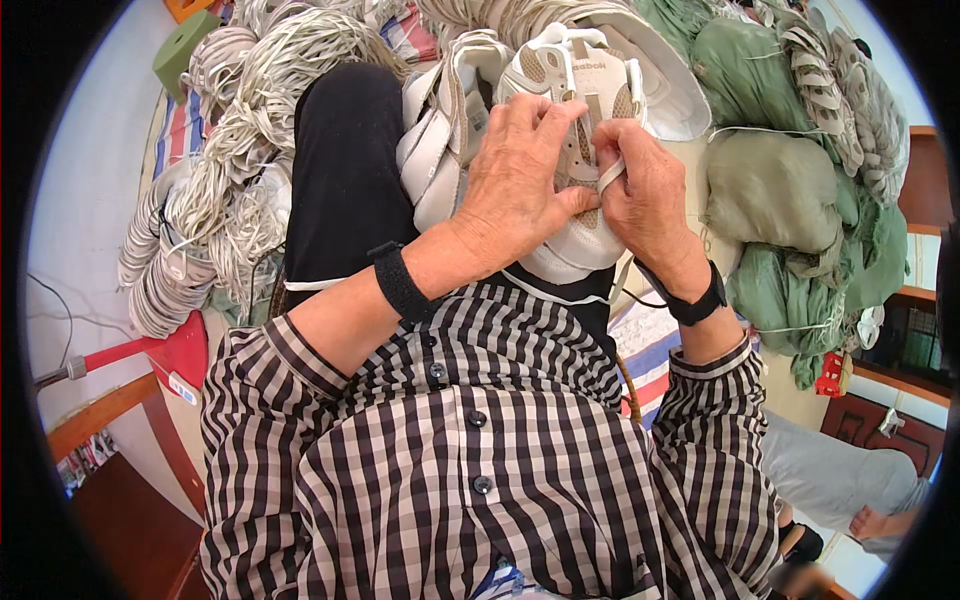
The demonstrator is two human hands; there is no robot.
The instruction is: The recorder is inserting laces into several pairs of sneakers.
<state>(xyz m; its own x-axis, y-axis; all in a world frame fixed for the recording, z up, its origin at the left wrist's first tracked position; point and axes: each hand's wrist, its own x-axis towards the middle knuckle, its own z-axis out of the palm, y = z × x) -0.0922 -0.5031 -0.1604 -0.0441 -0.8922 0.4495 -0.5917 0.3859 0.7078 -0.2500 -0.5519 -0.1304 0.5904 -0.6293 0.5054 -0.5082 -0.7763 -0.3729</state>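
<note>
A white and beige sneaker upper lies over my lap, its toe toward me and its tongue pointing away. My left hand grips its left side, with the thumb pressed near the lacing area and the index finger reaching across the opening. On the opposite edge, my right hand pinches a white shoelace against the eyelet row. The lace loops over the right fingers; its tip is hidden between them. A trailing length of lace hangs below the right wrist. Stacked pale uppers lean just left of the one in hand.
Bundles of loose white laces and stacked uppers heap at the left. Green plastic sacks are piled at the right. Another person's leg shows at lower right. A red tool-like object with a bar stands at left.
</note>
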